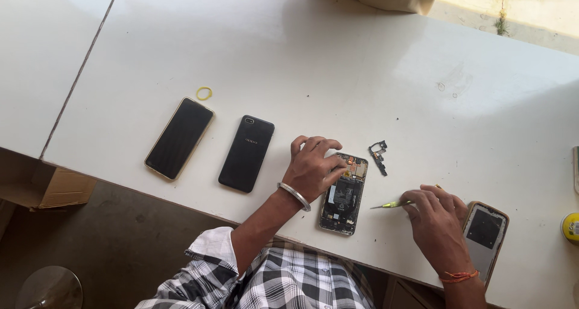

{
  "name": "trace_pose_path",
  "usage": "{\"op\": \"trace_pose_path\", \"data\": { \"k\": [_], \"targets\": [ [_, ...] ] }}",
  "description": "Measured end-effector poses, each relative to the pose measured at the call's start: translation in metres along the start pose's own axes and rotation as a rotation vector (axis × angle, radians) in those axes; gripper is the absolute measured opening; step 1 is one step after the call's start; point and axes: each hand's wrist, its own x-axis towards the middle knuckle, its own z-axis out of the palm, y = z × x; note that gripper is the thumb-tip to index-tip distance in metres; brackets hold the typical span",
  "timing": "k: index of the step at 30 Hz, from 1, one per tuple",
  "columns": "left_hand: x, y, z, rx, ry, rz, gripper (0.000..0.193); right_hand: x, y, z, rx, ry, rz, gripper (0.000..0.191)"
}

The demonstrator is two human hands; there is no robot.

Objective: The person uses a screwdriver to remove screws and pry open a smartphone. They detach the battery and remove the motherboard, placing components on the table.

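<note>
An opened phone [342, 199] lies on the white table with its back off, battery and circuit board showing. My left hand [313, 166] rests on its upper left corner, fingers curled over the top edge; a metal bangle sits on that wrist. My right hand [435, 220] holds a thin yellow-green screwdriver [392, 204], tip pointing left toward the opened phone, a short way from it. A small black removed part [379, 154] lies just right of the phone's top. Under my right hand lies a detached phone back cover [485, 238].
Two whole phones lie to the left: one face up in a gold case [179, 138], one black, back up [246, 153]. A yellow rubber band [204, 93] lies above them. A cardboard box [51, 185] sits below the table edge. A yellow round object [571, 226] is at the right edge.
</note>
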Motion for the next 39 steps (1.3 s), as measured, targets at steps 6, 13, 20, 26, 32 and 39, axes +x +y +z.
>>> {"op": "trace_pose_path", "data": {
  "k": [6, 13, 20, 26, 32, 39],
  "targets": [
    [-0.005, -0.008, 0.002, 0.134, -0.018, 0.146, 0.012, -0.009, -0.017, 0.006, 0.649, 0.258, 0.433, 0.021],
    [-0.002, -0.006, 0.002, 0.309, -0.057, 0.187, 0.019, 0.008, -0.038, 0.023, 1.254, 0.426, 0.549, 0.017],
    [-0.024, -0.011, -0.017, 0.224, 0.036, -0.056, 0.013, 0.015, -0.051, 0.022, 0.922, 0.407, 0.424, 0.029],
    [-0.026, 0.000, -0.019, 0.136, 0.010, -0.139, 0.013, 0.016, -0.060, 0.023, 1.049, 0.413, 0.423, 0.034],
    [-0.033, 0.024, -0.022, 0.018, -0.020, -0.030, 0.066, 0.011, -0.064, 0.023, 0.973, 0.447, 0.438, 0.053],
    [-0.024, 0.029, -0.027, -0.077, -0.156, -0.164, 0.032, 0.009, -0.044, 0.029, 0.992, 0.141, 0.488, 0.050]
  ]
}}
